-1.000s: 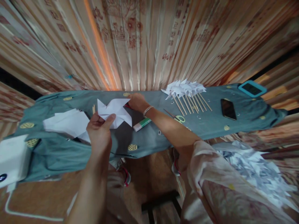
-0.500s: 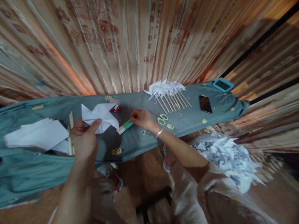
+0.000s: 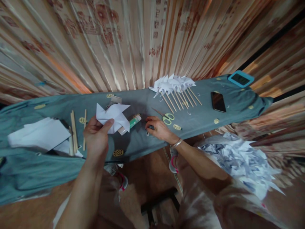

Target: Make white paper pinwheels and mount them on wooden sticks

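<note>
My left hand (image 3: 96, 133) pinches a folded white paper pinwheel (image 3: 113, 116) between thumb and fingers, holding it above the table. To its right, my right hand (image 3: 158, 127) is low over the cloth with its fingertips drawn together; whatever they hold, if anything, is too small to make out. Between the hands lies a green and white tube (image 3: 135, 121), partly covered by the pinwheel. A small open box (image 3: 116, 100) sits behind the pinwheel. Scissors with pale green handles (image 3: 168, 118) lie just beyond my right hand.
Finished pinwheels on sticks (image 3: 173, 85) lie in a row at the back. White paper sheets (image 3: 40, 133) and loose wooden sticks (image 3: 74, 133) are at left. A phone (image 3: 218, 101) and a blue-framed device (image 3: 241, 78) rest at right. A heap of paper pinwheels (image 3: 240, 159) is below the table.
My right hand has moved away from the tube, toward the right and nearer the table's front edge. My left hand still holds the pinwheel, now slightly farther right. The view has shifted a little.
</note>
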The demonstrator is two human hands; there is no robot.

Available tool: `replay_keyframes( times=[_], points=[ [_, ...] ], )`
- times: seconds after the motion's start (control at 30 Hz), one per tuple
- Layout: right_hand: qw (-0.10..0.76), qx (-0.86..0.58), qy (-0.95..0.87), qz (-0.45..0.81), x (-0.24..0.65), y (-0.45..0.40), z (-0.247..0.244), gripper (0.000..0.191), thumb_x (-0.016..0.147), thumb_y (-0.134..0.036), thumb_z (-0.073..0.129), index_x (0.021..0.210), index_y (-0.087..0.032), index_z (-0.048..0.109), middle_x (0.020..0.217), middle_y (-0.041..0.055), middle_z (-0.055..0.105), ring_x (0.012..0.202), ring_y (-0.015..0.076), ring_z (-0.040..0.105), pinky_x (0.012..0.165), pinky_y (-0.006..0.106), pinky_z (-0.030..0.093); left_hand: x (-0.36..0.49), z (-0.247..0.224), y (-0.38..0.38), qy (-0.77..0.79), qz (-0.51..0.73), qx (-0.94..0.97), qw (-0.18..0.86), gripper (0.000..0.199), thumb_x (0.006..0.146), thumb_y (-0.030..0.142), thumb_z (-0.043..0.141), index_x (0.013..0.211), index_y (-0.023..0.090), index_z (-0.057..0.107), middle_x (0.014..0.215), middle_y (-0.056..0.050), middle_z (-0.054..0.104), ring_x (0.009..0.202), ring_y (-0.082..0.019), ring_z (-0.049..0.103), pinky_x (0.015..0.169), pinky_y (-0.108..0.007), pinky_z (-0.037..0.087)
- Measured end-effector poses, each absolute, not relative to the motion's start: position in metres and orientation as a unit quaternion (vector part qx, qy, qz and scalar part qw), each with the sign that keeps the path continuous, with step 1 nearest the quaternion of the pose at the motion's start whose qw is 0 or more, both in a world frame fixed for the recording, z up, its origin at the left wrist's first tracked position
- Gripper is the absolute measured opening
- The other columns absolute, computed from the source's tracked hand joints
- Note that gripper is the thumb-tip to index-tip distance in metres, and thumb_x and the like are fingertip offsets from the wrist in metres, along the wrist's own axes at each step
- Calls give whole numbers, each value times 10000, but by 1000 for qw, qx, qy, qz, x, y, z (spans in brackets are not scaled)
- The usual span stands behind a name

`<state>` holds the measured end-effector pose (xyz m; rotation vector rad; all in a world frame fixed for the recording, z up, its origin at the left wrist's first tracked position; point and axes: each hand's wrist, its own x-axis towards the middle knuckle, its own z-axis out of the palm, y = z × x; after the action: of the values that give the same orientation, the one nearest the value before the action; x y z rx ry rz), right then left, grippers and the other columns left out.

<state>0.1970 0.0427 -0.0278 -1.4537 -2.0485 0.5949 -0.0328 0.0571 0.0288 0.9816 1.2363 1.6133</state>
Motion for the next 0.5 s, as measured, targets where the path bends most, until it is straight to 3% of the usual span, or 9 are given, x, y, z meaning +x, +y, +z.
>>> replay_keyframes(
  times=[0.37,0.5],
  points=[
    [282,-542,-771,180,203,38,-10,187,870,-136,586,977,-161,737,1056,94,740,1061,224,655,1003,355,472,-22,27,57,490,647,393,433,257,506,222,825,729,204,697,754,24,741,662,-136,635,624,-242,524],
    [232,-556,-778,180,188,35,-6,154,917,-209,599,964,-165,739,1013,88,751,1013,217,663,957,338,479,-20,24,56,491,637,398,442,303,513,242,829,794,214,721,805,17,758,686,-151,652,632,-257,535]
  ],
)
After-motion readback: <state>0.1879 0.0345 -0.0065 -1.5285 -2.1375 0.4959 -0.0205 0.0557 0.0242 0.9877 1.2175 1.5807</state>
